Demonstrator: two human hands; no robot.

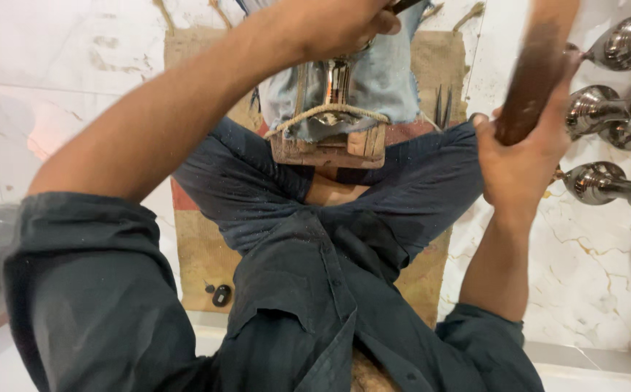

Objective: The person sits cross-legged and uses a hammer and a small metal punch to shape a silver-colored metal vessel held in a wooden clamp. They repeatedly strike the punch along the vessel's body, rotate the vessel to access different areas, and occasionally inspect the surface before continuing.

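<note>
At the left, the person's left arm in a rolled dark sleeve reaches forward, and the left hand closes its grip around a thin dark tool whose end just shows past the knuckles; what kind of tool it is cannot be told. Below that hand a shiny metal piece stands on a wooden block, wrapped in pale blue denim cloth and bound with a rope. The block sits between the person's crossed legs on a burlap mat laid on the marble floor. The metal piece looks hard, polished and slippery, so the cloth and rope seem to be what keeps it from sliding; it would best be steadied by the wrapped block, not the bare metal. A small dark object lies on the mat near the knee.

To the right, the right hand is wrapped tightly, fingers pressed together, around the lower end of a brown wooden mallet handle raised above the floor. It looks stiff and fairly heavy, and is held low on the shaft. Farther right, several polished steel ladle-like pieces lie together on the marble, smooth, rigid and likely to dent or scratch if knocked.
</note>
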